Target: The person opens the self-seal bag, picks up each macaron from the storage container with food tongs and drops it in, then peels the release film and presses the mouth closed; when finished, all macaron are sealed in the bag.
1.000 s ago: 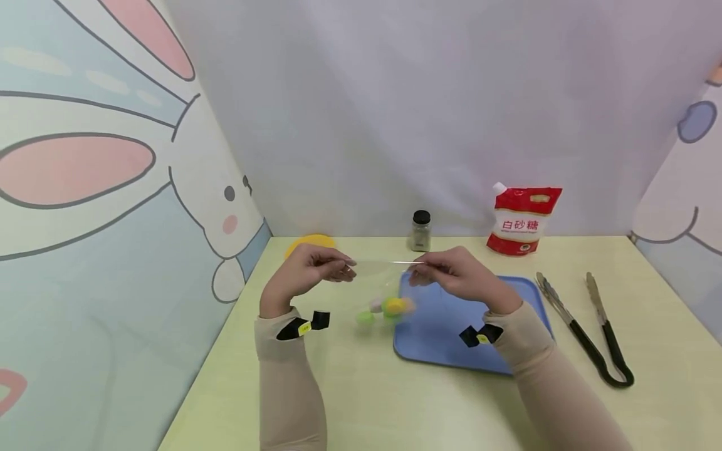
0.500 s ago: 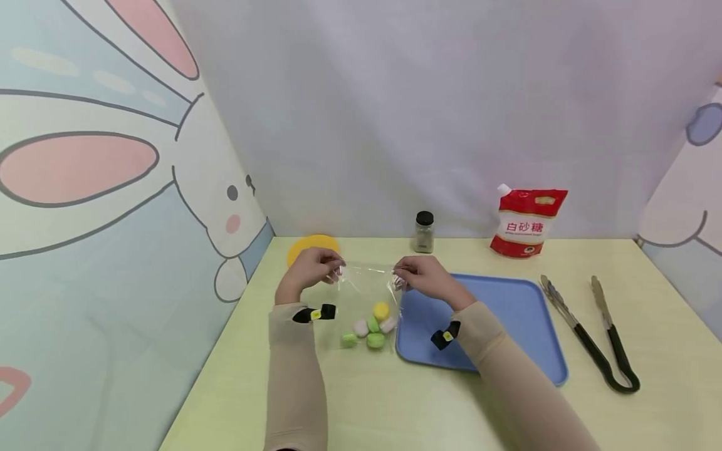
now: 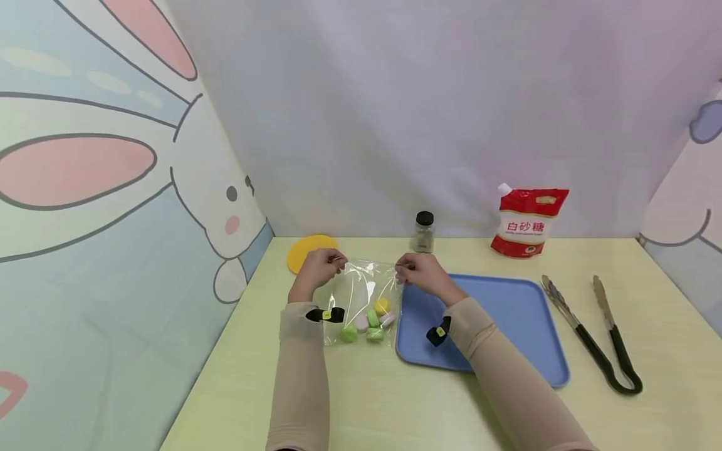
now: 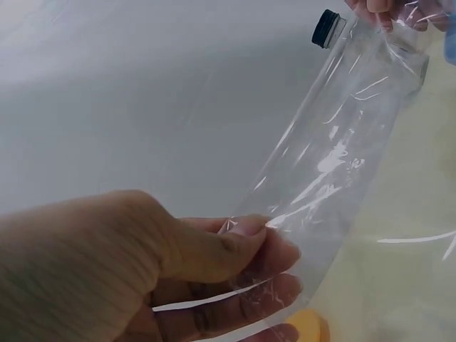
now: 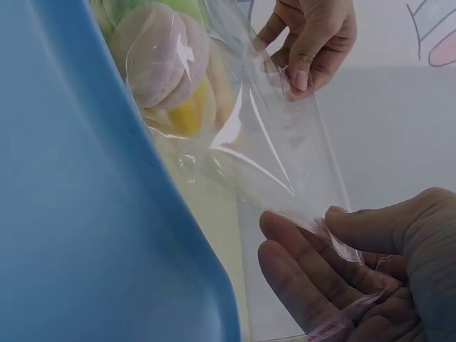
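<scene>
A clear plastic bag (image 3: 361, 288) spreads between both hands over the table, left of the blue tray. Inside, at its near end, sit several macarons: green (image 3: 349, 333), yellow (image 3: 381, 305) and pale lilac (image 5: 160, 57). My left hand (image 3: 320, 270) pinches the bag's far left corner between thumb and fingers. At the far right corner, my right hand (image 3: 427, 274) pinches the edge with its thumb. In the right wrist view, a strip of film with red print (image 5: 345, 319) lies across that palm.
The blue tray (image 3: 507, 313) lies partly under the right forearm. To its right are black-handled tongs (image 3: 600, 357). A red sugar pouch (image 3: 526, 222), a black-lidded jar (image 3: 424, 233) and a yellow disc (image 3: 307, 249) stand or lie along the back edge by the wall.
The bag has come down from a raised, edge-on pose to lie spread out, macarons towards me. Both hands moved closer together and still hold its corners; the left hand shifted right.
</scene>
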The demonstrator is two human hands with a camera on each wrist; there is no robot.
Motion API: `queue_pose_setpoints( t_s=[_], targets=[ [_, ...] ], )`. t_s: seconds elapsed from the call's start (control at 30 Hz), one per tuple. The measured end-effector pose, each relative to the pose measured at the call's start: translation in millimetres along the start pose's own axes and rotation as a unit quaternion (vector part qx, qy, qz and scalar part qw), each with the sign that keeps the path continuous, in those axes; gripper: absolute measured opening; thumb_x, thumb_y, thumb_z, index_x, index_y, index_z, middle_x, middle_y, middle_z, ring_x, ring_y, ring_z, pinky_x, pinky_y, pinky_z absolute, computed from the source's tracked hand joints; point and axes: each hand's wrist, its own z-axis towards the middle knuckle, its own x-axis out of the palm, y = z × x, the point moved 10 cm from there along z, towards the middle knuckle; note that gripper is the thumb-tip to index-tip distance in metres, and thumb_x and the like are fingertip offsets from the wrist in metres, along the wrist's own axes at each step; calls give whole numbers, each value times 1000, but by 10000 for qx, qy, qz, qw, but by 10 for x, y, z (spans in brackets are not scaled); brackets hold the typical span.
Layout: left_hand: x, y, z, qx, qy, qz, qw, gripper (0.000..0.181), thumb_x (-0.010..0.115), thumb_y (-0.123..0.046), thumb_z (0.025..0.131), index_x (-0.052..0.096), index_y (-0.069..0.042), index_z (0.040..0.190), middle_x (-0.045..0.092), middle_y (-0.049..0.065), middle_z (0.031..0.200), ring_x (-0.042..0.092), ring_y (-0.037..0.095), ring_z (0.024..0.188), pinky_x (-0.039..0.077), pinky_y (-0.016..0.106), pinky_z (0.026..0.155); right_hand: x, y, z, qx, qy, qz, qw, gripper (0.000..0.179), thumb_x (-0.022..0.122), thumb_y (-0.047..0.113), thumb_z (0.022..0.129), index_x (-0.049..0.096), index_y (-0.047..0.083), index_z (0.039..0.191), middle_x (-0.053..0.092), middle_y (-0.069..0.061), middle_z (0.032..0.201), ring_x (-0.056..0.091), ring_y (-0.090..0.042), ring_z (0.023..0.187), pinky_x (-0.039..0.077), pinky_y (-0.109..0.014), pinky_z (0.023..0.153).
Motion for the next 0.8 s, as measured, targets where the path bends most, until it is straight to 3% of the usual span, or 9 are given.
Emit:
queue_pose_setpoints(
  t_s=[0.3,0.53,0.8],
  targets=[
    [-94,186,-36,-512,-265,58,9983,16,63,-15,101,74,-5,107,72,8,93,66,19,77,57,31,65,110,-25,132,110,-141,195,9996,30,63,16,101,64,-6,121,73,-16,102,72,-31,89,62,-37,74],
    [-102,298,-47,-860,-314,277,9954,13,65,-16,100,73,-9,106,72,5,95,64,20,79,56,31,67,63,-76,149,52,-324,-479,9983,38,65,25,100,62,-1,128,70,-13,111,70,-27,97,60,-38,77],
    [-138,291,-71,-815,-367,764,9931,24,66,-23,99,70,-10,118,71,6,115,66,26,101,55,44,87,-135,6,-26,-337,-296,-743,9962,35,61,28,102,64,4,128,68,-10,120,66,-28,109,57,-45,90]
  ],
)
